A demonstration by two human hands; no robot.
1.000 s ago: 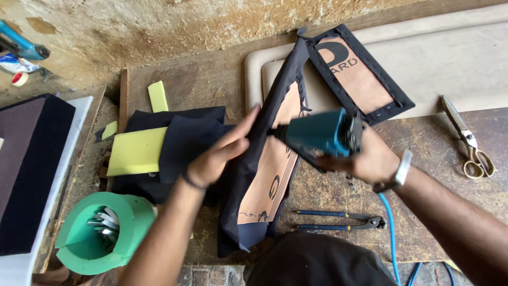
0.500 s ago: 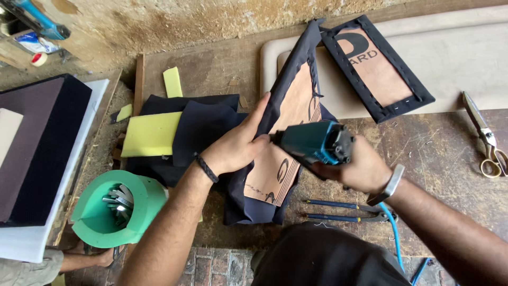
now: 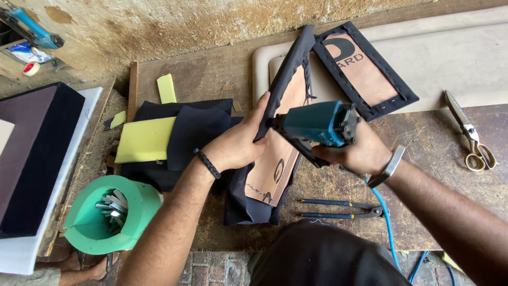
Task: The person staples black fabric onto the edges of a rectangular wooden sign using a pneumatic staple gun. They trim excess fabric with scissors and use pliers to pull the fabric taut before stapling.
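Observation:
My left hand (image 3: 239,142) grips the left edge of a thin brown board wrapped in dark navy fabric (image 3: 280,153), which stands tilted on the worn wooden workbench (image 3: 423,175). A teal pneumatic staple gun (image 3: 317,124) is held in my right hand (image 3: 353,153), its nose pressed against the fabric at the board's edge. A blue air hose (image 3: 385,217) runs down from the gun. A second fabric-edged board (image 3: 364,71) lies flat behind.
Scissors (image 3: 473,140) lie at the right, blue-handled pliers (image 3: 338,208) near the front edge. Yellow foam (image 3: 144,139) and navy fabric pieces (image 3: 196,127) lie left. A green foam holder with staple strips (image 3: 108,214) sits at front left. A dark cushion (image 3: 32,153) is far left.
The board has been tilted more upright, and my left hand has shifted its grip along the edge. The staple gun has stayed at the board's edge.

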